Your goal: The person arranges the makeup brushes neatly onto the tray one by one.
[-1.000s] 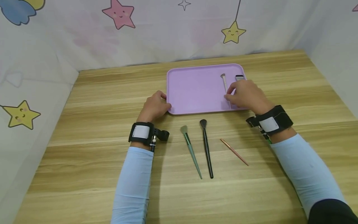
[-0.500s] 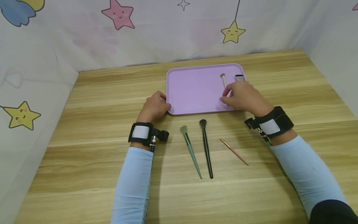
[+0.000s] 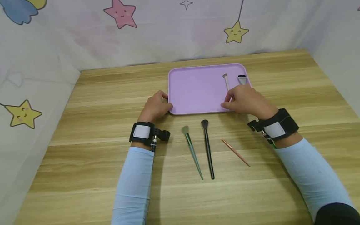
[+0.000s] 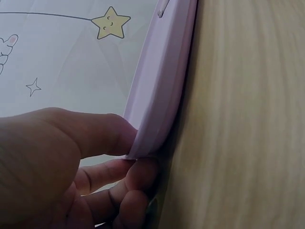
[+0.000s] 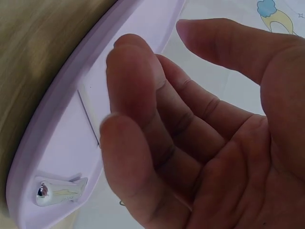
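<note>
My left hand grips the near left corner of a lilac tray; in the left wrist view the thumb lies on the rim and the fingers curl beneath. Over the tray's near right part is my right hand, its fingers loosely bent and the thumb apart, nothing between them in the right wrist view. A small makeup brush with a pale handle lies on the tray, its lower part partly hidden by that hand. Beside it lies a flat black-tipped brush, its lower end hidden in the head view.
On the wooden table, in front of the tray, lie a green makeup brush, a black makeup brush and a thin copper-coloured stick. A printed white cloth hangs behind the table.
My right hand has moved slightly left and toward the tray's near edge, showing more of the flat brush. My left hand stays at the tray corner.
</note>
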The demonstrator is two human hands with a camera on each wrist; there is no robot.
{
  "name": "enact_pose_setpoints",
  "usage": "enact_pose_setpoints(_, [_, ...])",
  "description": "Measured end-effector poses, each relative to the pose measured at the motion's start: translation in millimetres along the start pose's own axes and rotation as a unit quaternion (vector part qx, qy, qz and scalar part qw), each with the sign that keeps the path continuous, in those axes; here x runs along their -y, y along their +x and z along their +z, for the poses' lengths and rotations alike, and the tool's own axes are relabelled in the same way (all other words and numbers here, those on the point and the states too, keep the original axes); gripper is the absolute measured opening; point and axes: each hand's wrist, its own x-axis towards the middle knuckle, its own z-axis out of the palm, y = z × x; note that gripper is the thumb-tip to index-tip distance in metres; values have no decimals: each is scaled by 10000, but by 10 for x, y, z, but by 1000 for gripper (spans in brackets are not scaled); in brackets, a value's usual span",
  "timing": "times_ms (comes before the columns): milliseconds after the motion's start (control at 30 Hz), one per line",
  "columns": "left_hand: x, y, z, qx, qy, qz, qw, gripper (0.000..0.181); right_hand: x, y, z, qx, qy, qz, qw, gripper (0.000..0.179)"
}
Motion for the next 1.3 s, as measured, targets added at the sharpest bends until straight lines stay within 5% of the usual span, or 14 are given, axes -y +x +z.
enact_pose_setpoints(933, [42, 13, 4, 8, -1, 24, 10000, 47, 8, -127, 91, 1113, 140, -423, 9928, 22])
enact_pose_setpoints(1300, [41, 3, -7, 91, -24, 10, 10000, 46, 45, -163, 108, 1237, 66, -670, 9900, 21])
